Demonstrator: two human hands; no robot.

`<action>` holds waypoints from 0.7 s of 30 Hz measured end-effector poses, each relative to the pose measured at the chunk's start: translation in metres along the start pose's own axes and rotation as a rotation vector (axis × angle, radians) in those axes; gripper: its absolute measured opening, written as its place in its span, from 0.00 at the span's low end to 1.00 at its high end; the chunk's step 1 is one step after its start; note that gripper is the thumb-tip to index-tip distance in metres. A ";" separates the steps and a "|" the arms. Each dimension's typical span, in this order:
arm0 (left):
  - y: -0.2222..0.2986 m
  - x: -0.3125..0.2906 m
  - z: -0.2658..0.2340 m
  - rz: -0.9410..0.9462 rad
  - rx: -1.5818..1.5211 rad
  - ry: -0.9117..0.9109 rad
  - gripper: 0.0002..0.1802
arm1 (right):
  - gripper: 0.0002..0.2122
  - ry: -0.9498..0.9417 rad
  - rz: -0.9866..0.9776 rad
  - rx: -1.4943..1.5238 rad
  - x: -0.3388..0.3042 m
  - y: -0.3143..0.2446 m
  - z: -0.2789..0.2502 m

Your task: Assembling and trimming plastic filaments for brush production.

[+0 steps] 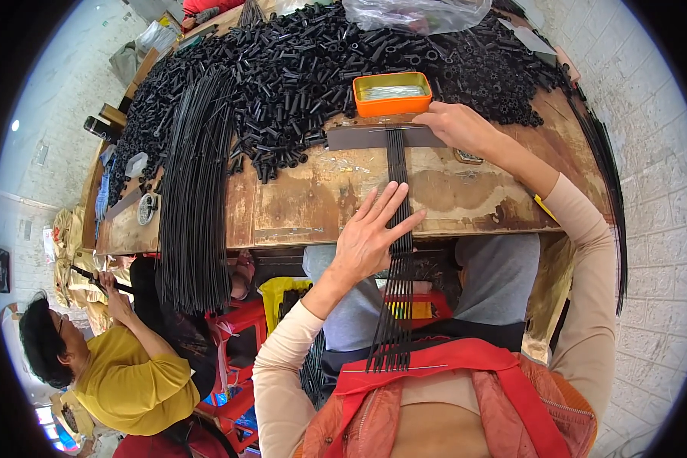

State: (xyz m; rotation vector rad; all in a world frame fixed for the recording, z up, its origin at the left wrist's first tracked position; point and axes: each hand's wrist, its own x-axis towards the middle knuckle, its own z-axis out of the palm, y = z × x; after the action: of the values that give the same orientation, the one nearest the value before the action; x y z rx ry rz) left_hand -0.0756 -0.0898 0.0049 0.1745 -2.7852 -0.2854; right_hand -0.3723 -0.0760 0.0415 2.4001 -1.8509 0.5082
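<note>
Left hand (370, 233) lies flat, fingers spread and holding nothing, pressing a row of thin black rods (398, 252) that run from the table (320, 198) edge down over the lap. Right hand (456, 126) rests on the dark flat strip (359, 137) across the rods' far ends, just below the orange tray (391, 93); can't tell if its fingers pinch anything. Pile of black tubes (298, 69) behind, loose rod bundle (195, 191) to the left.
</note>
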 end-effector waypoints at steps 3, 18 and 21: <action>0.001 0.001 0.000 0.002 0.003 0.000 0.38 | 0.15 -0.012 0.016 -0.018 0.002 -0.002 -0.001; 0.001 0.000 -0.001 0.001 0.001 0.002 0.40 | 0.13 0.044 -0.020 -0.016 -0.002 0.000 0.002; 0.002 0.001 -0.001 -0.004 -0.011 -0.002 0.42 | 0.15 0.007 -0.015 -0.026 0.000 -0.002 0.002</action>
State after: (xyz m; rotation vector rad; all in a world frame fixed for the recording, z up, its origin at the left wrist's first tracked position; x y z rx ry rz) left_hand -0.0762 -0.0886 0.0068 0.1778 -2.7849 -0.3027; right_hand -0.3703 -0.0764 0.0402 2.3906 -1.8239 0.4883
